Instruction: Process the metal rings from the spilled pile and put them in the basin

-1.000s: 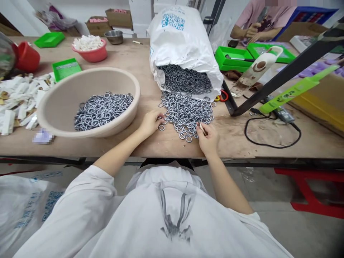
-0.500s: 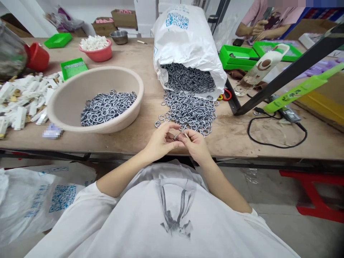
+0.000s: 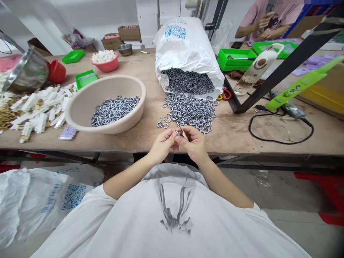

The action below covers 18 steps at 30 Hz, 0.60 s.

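Observation:
My left hand [image 3: 161,147] pinches a grey ring [image 3: 177,133] between thumb and fingers, just over the table's front edge. Close beside it, my right hand [image 3: 196,147] is closed on a thin tan-and-dark tool [image 3: 184,134], its tip near the ring; its exact kind I cannot make out. Behind both hands lies a heap of loose grey rings [image 3: 188,111]. These spill from the mouth of a white sack [image 3: 185,43] lying on its side. To the left, a beige basin [image 3: 77,107] holds many similar rings.
White plastic pieces [image 3: 40,107] cover the table's left side. A red bowl [image 3: 107,66] and green trays [image 3: 236,59] stand farther back. On the right are a slanted black post [image 3: 268,82], a bottle [image 3: 255,71] and a cable [image 3: 252,134]. Another person's hands [image 3: 266,27] show at back right.
My view has shifted, with the table's left side showing more. My left fingers have closed in around the ring, and both hands are nearer together.

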Motion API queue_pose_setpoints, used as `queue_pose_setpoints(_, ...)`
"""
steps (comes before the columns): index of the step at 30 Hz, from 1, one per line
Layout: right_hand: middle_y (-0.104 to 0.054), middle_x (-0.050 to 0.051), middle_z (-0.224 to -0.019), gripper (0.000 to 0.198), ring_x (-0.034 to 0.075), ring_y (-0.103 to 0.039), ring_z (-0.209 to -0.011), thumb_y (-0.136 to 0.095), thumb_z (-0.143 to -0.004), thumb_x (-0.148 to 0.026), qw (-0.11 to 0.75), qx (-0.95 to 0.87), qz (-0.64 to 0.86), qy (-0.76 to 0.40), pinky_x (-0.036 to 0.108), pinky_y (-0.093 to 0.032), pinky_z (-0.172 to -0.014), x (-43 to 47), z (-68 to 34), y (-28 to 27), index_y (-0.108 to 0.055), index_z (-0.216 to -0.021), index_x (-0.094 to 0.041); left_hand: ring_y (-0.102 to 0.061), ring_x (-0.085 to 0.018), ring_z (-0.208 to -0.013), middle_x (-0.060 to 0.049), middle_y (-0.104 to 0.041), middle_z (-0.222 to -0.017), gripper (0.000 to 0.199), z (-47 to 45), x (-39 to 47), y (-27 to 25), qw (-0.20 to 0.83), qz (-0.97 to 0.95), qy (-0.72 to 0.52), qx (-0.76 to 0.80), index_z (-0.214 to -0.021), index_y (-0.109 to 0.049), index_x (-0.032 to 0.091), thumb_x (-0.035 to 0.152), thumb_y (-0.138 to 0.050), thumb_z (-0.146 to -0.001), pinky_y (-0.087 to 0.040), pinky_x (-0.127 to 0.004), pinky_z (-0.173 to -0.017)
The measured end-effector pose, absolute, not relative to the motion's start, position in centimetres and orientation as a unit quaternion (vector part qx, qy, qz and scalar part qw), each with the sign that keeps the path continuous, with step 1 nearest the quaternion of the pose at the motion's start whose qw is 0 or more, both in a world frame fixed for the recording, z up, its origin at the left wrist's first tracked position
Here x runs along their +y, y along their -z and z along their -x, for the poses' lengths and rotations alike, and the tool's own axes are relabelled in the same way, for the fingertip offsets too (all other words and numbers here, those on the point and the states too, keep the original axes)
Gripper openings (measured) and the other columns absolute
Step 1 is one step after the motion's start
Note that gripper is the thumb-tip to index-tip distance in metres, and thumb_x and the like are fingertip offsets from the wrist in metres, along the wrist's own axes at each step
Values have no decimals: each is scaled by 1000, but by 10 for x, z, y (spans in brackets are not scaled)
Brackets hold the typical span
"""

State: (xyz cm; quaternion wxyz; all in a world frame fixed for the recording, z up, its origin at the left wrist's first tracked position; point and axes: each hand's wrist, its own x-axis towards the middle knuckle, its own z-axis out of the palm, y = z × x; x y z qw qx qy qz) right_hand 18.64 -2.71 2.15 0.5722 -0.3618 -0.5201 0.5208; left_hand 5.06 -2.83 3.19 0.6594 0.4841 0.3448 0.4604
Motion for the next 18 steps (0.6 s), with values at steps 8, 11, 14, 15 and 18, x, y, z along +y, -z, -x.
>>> queue_pose_setpoints(8,-53,-1,-63,51,14,-47,-58,-51,-93,-68,499,-688,364,-381,29,-36,-58,-32,-190,-30,-60,-72,-22,-38,-6,-45,6,-41,-57,49,-34,-36,-31,672,-438,-488,344,-69,-46,18,60,-70,-82,-32,-20,-43)
queue_pose_setpoints(11,-55,1,-64,51,14,-47,-60,-48,-97,-63,440,-764,364,-300,30,-33,-59,-37,-190,-32,-61,-71,-21,-37,-6,-44,6,-39,-54,50,-28,-40,-32,675,-423,-493,349,-70,-48,18,61,-71,-79,-31,-20,-42)
queue_pose_setpoints(14,-55,1,-64,51,14,-48,-61,-46,-98,-61,420,-789,371,-252,29,-32,-59,-41,-186,-34,-59,-70,-21,-36,-6,-44,7,-40,-53,49,-27,-42,-33,688,-412,-489,343,-73,-51,18,61,-74,-77,-31,-20,-42)
queue_pose_setpoints(15,-54,1,-64,51,14,-47,-60,-45,-99,-61,419,-791,375,-244,29,-31,-59,-43,-185,-34,-58,-69,-21,-36,-6,-44,7,-40,-53,48,-27,-42,-34,694,-411,-485,338,-73,-51,18,60,-75,-76,-31,-20,-42)
queue_pose_setpoints(18,-52,0,-63,51,13,-46,-59,-46,-99,-60,418,-788,387,-233,29,-30,-58,-47,-183,-36,-53,-67,-22,-36,-6,-45,7,-41,-54,50,-27,-42,-34,710,-407,-471,330,-74,-51,18,60,-77,-74,-31,-20,-42)
